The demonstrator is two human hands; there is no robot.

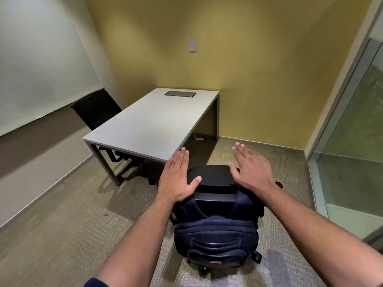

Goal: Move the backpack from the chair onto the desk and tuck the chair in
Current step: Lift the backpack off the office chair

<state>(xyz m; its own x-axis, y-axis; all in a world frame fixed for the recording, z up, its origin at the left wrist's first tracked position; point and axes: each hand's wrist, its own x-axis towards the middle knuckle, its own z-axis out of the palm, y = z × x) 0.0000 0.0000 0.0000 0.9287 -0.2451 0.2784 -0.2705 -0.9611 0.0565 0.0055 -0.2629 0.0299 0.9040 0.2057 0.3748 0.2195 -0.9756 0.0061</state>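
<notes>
A dark navy backpack (216, 226) lies on a black wheeled chair (211, 176), which stands on the carpet a short way from the near right corner of the grey desk (149, 125). The chair's seat is hidden under the pack; only its backrest top and castors show. My left hand (176, 179) is flat with fingers together, its thumb resting on the chair's backrest top. My right hand (250, 168) hovers open above the backrest's right end, holding nothing.
A second black chair (96, 108) is tucked at the desk's far left side. A dark cable hatch (179, 93) sits in the desktop near the yellow wall. A whiteboard wall runs on the left; a glass partition (352, 141) stands at the right.
</notes>
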